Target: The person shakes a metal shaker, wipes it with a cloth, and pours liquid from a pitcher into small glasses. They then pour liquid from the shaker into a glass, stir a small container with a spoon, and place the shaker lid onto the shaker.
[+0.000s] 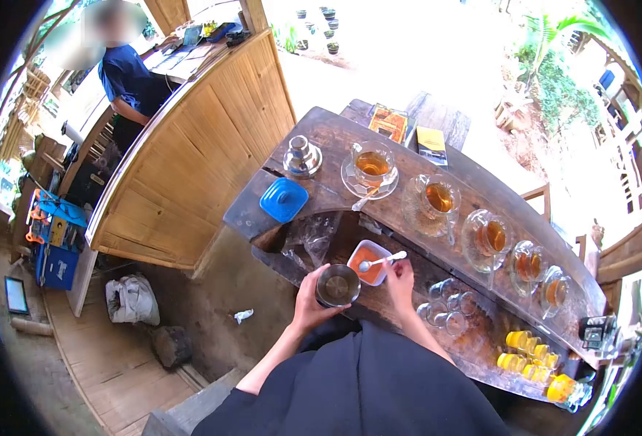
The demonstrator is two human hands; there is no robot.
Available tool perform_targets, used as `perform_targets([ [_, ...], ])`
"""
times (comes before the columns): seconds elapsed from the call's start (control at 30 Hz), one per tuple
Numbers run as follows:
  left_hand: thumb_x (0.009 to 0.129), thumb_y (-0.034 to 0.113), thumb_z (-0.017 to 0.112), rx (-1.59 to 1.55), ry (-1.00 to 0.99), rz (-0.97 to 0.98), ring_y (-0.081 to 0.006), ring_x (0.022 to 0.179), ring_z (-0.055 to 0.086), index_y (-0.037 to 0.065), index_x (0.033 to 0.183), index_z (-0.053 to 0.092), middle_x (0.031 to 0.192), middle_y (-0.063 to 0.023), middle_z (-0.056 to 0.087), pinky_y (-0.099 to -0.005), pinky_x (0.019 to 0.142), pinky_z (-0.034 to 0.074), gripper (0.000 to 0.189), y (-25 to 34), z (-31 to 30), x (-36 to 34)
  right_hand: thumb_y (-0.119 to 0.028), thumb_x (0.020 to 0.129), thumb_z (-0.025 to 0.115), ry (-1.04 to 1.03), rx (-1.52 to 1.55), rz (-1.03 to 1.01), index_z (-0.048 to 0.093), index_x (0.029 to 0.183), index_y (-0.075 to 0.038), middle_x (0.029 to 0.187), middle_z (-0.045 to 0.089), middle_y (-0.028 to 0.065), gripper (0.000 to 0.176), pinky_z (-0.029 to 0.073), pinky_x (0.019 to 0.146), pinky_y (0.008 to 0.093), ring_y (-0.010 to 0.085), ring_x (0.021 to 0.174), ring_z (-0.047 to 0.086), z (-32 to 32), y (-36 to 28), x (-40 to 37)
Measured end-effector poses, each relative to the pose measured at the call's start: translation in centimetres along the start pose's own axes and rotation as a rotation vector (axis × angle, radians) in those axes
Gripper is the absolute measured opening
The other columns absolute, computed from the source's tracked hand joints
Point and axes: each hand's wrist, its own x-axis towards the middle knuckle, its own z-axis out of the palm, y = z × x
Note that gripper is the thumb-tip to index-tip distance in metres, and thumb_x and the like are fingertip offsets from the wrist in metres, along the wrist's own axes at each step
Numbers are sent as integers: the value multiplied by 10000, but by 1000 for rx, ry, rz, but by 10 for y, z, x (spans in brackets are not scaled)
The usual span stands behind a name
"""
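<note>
My left hand (309, 301) is wrapped round a metal cup (338, 285), whose open top faces up. To its right, my right hand (399, 280) pinches the handle of a white spoon (383, 260). The spoon's bowl rests over orange-brown contents in a square white container (361, 251) on the lower shelf. A blue lid (284, 200) and a metal shaker piece (303, 156) sit on the upper counter. Along that counter stand several glass cups of amber drink, the nearest row's first being a cup (372, 163) on a glass saucer (348, 174).
Empty glasses (448, 312) and yellow-lidded jars (528, 349) occupy the lower shelf at right. Booklets (431, 144) lie at the counter's far edge. A person in a blue shirt (128, 76) is behind the wooden partition (190, 160). A white sack (132, 299) sits on the floor.
</note>
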Motion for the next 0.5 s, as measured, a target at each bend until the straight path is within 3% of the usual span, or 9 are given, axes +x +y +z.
perform_targets([
  [0.13, 561, 245, 914, -37, -65, -1, -304, 1206, 535, 79, 1359, 472, 1291, -112, 561, -405, 1024, 426, 927, -3, -8, -1, -256, 886, 719, 65, 76, 39, 521, 803, -27, 589, 467, -9, 314, 354, 499, 269, 62, 542, 422, 3, -13, 20],
  [0.23, 567, 230, 908, -57, -126, 17, -309, 1212, 529, 81, 1365, 459, 1300, -116, 556, -408, 1032, 419, 928, -5, -16, 8, -175, 929, 661, 14, -69, -1, 494, 776, -25, 620, 449, -10, 272, 317, 501, 269, 65, 584, 401, -1, -24, 17],
  [0.37, 559, 288, 927, -58, -241, 33, -304, 1271, 494, 50, 1369, 454, 1335, -137, 532, -417, 1076, 384, 968, -11, -23, 15, -114, 960, 592, 17, -130, -161, 496, 800, -1, 618, 432, 47, 217, 315, 498, 278, 91, 556, 393, -8, -53, -2],
  [0.43, 557, 297, 927, -62, -277, 33, -306, 1281, 486, 51, 1379, 445, 1337, -137, 532, -418, 1081, 379, 984, -12, -26, 18, -71, 930, 606, -32, -140, -247, 538, 832, 6, 638, 476, 99, 142, 350, 503, 320, 177, 533, 431, -12, -59, -12],
  [0.5, 553, 301, 927, -43, -319, 37, -305, 1299, 471, 53, 1411, 401, 1371, -141, 502, -418, 1089, 372, 1037, -13, -29, 22, -52, 913, 625, 32, -161, -271, 568, 844, 11, 655, 494, 87, 109, 345, 503, 306, 156, 536, 424, -13, -63, -20],
])
